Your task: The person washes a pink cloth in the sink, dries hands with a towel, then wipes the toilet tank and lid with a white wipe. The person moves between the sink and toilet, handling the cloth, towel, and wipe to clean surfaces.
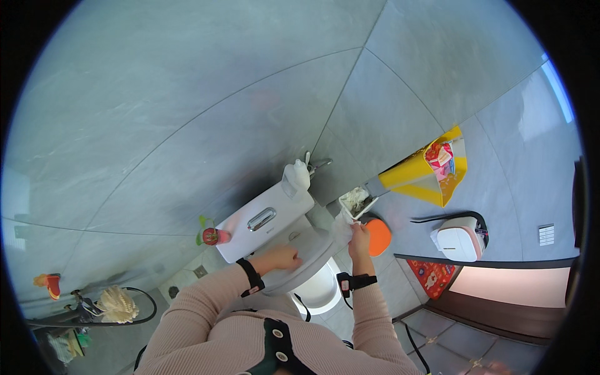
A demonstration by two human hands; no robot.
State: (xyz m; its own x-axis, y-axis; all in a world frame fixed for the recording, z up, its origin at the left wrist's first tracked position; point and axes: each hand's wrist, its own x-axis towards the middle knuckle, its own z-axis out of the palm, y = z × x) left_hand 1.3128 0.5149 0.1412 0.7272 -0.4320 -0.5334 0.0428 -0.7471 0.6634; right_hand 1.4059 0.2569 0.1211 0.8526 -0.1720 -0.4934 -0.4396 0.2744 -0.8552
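Observation:
Over the rim of a white waste bin [358,202], my right hand [359,237] grips a thin whitish plastic bag [342,228]. Crumpled pale tissue and some darker waste lie inside that bin. My left hand [285,258], its fingers curled, is above the closed light-grey toilet lid [307,248]; whether it holds anything small cannot be told. Behind the lid stands the white toilet tank [276,211] with a chrome flush button [261,219]. A black band is around each wrist.
A white bottle [300,173] and a red plant jar [214,236] stand on the tank. A yellow holder [422,173] with packets is on the wall. Beside the bin is an orange-topped container [378,237]; a white basin [318,290] lies by the toilet.

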